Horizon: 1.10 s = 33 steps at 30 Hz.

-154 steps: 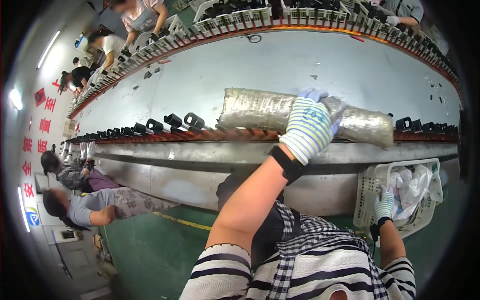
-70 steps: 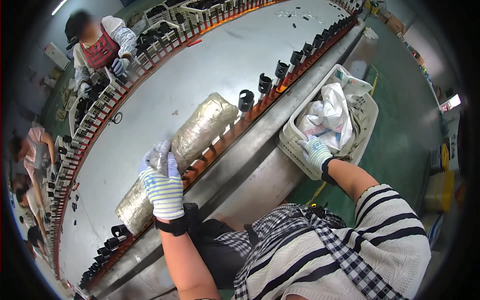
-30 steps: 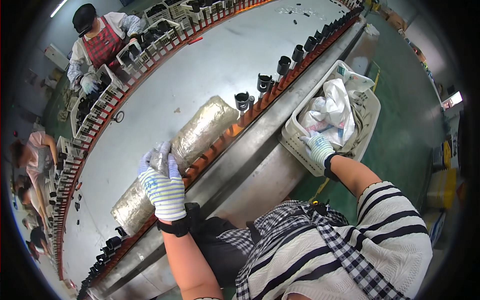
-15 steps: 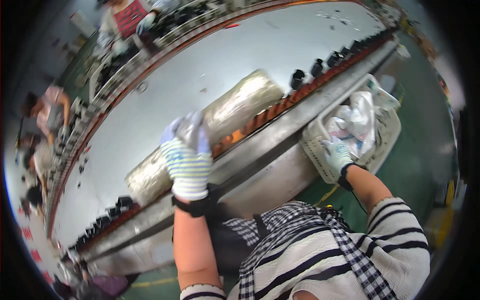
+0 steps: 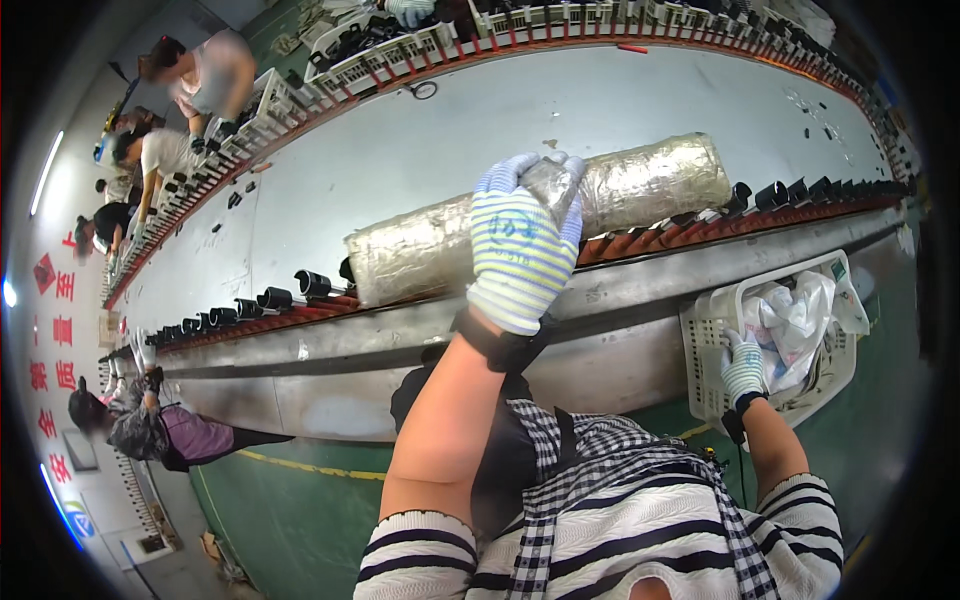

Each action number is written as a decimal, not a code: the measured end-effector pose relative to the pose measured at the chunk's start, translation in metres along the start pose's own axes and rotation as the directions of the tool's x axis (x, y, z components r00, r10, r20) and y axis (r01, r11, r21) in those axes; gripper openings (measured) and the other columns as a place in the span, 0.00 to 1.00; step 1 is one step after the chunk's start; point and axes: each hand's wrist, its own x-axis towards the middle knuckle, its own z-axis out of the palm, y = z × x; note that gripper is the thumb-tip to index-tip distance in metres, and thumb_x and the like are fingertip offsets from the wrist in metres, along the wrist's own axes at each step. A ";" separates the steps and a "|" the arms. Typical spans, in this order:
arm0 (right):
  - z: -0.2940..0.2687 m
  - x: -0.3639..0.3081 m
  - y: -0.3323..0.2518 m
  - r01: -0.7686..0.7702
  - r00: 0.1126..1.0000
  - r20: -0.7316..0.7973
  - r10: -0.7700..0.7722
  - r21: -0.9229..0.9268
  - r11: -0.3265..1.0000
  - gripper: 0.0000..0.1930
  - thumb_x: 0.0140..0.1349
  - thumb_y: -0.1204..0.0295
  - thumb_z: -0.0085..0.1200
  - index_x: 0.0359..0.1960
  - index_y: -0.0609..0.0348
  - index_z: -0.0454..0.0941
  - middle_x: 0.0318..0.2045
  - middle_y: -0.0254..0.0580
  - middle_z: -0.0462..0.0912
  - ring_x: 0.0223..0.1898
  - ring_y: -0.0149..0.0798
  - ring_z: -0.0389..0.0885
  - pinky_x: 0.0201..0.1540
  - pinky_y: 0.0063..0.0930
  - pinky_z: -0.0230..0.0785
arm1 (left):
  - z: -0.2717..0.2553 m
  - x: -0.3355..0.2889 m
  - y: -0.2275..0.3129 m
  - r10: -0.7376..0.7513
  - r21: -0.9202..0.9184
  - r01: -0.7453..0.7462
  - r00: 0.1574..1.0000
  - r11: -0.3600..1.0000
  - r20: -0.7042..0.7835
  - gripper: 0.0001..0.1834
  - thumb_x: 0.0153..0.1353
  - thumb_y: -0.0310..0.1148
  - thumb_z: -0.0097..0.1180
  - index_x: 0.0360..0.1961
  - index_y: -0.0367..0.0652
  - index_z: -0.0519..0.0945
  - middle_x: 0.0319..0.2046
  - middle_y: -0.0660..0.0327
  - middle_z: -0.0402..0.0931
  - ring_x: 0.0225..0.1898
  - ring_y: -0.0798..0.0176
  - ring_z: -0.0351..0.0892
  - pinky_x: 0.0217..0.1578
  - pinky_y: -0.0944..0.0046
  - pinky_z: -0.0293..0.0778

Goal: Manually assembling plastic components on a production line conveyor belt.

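My left hand (image 5: pixel 522 240), in a striped knit glove, is closed around a crumpled silvery lump, perhaps a handle, on top of a long foil-wrapped cylinder (image 5: pixel 655 180). That cylinder lies along the near edge of the conveyor loop, over its row of reddish-brown holders (image 5: pixel 650 238). Down to the right, my right hand (image 5: pixel 743 368), gloved alike, is in a white plastic basket (image 5: pixel 703 385). Its fingers look stretched out beside a crumpled white plastic bag (image 5: pixel 795 320); whether they touch it is unclear. The cylinder's middle is hidden behind my left hand.
Black cup-shaped parts (image 5: pixel 272 298) line the near edge on both sides of the cylinder. A metal rail (image 5: pixel 420 335) runs between me and the conveyor's grey tabletop (image 5: pixel 330 190). Co-workers (image 5: pixel 205 85) work along the far left side; another person (image 5: pixel 150 415) is at the near left.
My view has swung, so the conveyor edge looks more level and more of the left side shows. My left hand stays on the foil-wrapped cylinder, my right hand at the basket.
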 end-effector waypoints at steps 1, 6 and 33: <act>-0.002 0.000 -0.003 -0.006 1.000 -0.002 0.006 -0.009 1.000 0.22 0.57 0.79 0.56 0.56 0.53 0.80 0.49 0.67 0.79 0.48 0.68 0.80 0.51 0.56 0.74 | 0.007 -0.005 -0.005 0.000 -0.010 0.000 1.000 1.000 -0.004 0.19 0.63 0.33 0.60 0.56 0.55 0.85 0.50 0.53 0.84 0.53 0.44 0.79 0.55 0.46 0.75; 0.001 0.003 -0.004 0.007 1.000 0.029 -0.008 0.025 1.000 0.21 0.55 0.71 0.59 0.54 0.55 0.81 0.49 0.61 0.80 0.51 0.64 0.78 0.55 0.56 0.72 | 0.034 -0.025 -0.023 -0.078 -0.001 0.078 0.987 0.997 0.141 0.17 0.63 0.30 0.61 0.54 0.53 0.86 0.48 0.50 0.83 0.52 0.41 0.80 0.54 0.46 0.76; -0.018 0.003 -0.003 -0.040 0.998 0.051 0.040 -0.001 0.999 0.18 0.59 0.72 0.57 0.53 0.53 0.83 0.45 0.58 0.81 0.47 0.59 0.82 0.54 0.50 0.75 | 0.025 -0.019 -0.018 -0.134 -0.253 0.259 0.897 0.932 0.422 0.24 0.65 0.33 0.63 0.61 0.37 0.80 0.54 0.48 0.80 0.57 0.50 0.79 0.61 0.52 0.72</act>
